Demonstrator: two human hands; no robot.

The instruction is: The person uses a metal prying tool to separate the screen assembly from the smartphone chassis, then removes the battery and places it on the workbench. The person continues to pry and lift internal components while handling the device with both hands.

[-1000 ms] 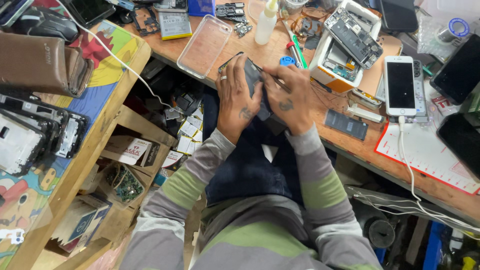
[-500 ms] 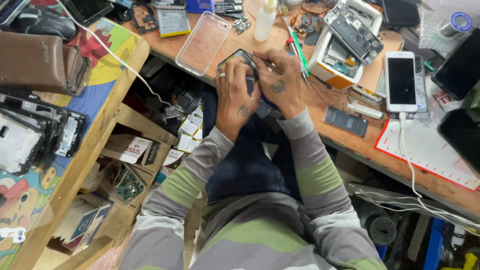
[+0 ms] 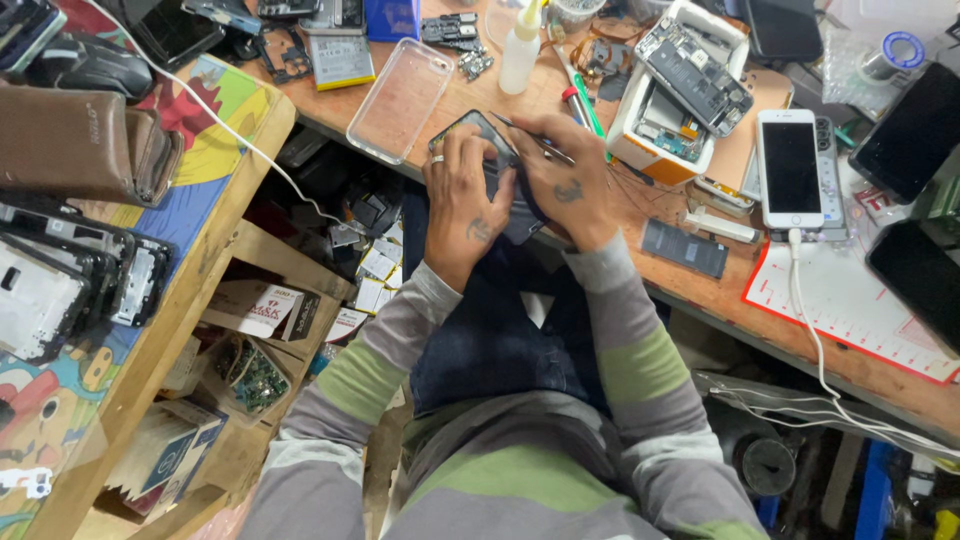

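Seen from above, you sat at a cluttered wooden counter (image 3: pixel 690 285) with both hands working on a dark, flat smartphone (image 3: pixel 478 135) at its near edge, just in front of your lap. Your left hand (image 3: pixel 465 205) lay over the phone's near side, fingers curled round its edge in a closed grip that kept it steady against the counter. Your right hand (image 3: pixel 562 185) rested just beside the left, the two touching over the phone, and its fingers were pinched shut on a thin metal pair of tweezers (image 3: pixel 530 135), whose tip pointed left onto the phone's upper part. Just beyond the phone lay a clear soft plastic phone case (image 3: pixel 400 95), empty and face up, with a small white squeeze bottle (image 3: pixel 522 45) standing upright near it. To the right of your hands sat a white and orange box (image 3: pixel 650 145) with an opened phone, its circuitry showing (image 3: pixel 695 75), resting across its top. Further right, a white smartphone with a dark screen (image 3: pixel 790 165) lay flat, a white cable (image 3: pixel 810 320) plugged into its near end and trailing off the counter's edge. A flat black rectangular battery (image 3: pixel 685 248) lay between that phone and your right wrist. On a separate, brightly painted side table (image 3: pixel 215 160) to your left rested a brown leather pouch (image 3: pixel 85 145).
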